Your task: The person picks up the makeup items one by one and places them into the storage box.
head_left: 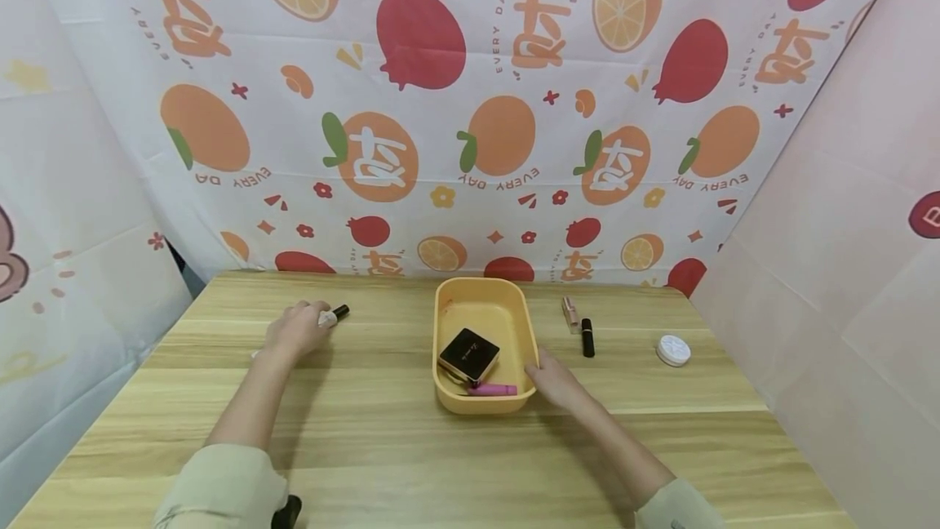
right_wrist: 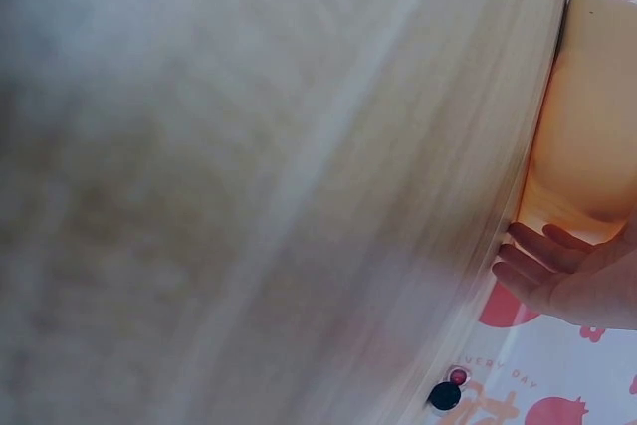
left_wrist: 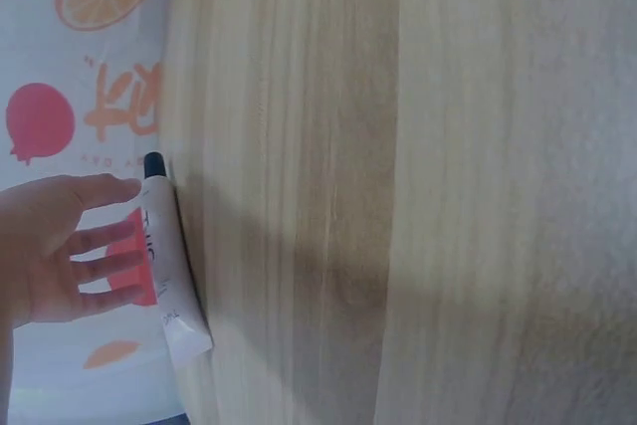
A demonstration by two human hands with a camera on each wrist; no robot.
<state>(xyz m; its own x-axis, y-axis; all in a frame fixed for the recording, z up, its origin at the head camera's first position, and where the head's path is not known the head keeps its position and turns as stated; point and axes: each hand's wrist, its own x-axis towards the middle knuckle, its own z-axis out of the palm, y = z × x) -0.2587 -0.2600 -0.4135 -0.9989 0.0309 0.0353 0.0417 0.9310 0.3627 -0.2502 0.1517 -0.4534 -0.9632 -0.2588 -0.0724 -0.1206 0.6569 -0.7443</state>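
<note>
My left hand (head_left: 297, 329) is over a white squeeze tube (left_wrist: 171, 256) with a black cap, lying on the table at the left. In the left wrist view its fingers are spread beside the tube and not closed round it. My right hand (head_left: 556, 380) holds the right wall of a yellow plastic box (head_left: 530, 325), the thumb at the rim and the fingers (right_wrist: 542, 251) down the outside. Inside the box lie a black square compact (head_left: 470, 356) and a pink tube (head_left: 494, 390); something dark beneath the compact is partly hidden.
Right of the box lie a pinkish lipstick tube (head_left: 570, 313) and a black lipstick tube (head_left: 587, 338). Farther right is a round white case (head_left: 673, 350). Printed curtains (head_left: 441, 145) enclose the wooden table (head_left: 382, 455). A dark object (head_left: 286, 511) shows beside my left sleeve.
</note>
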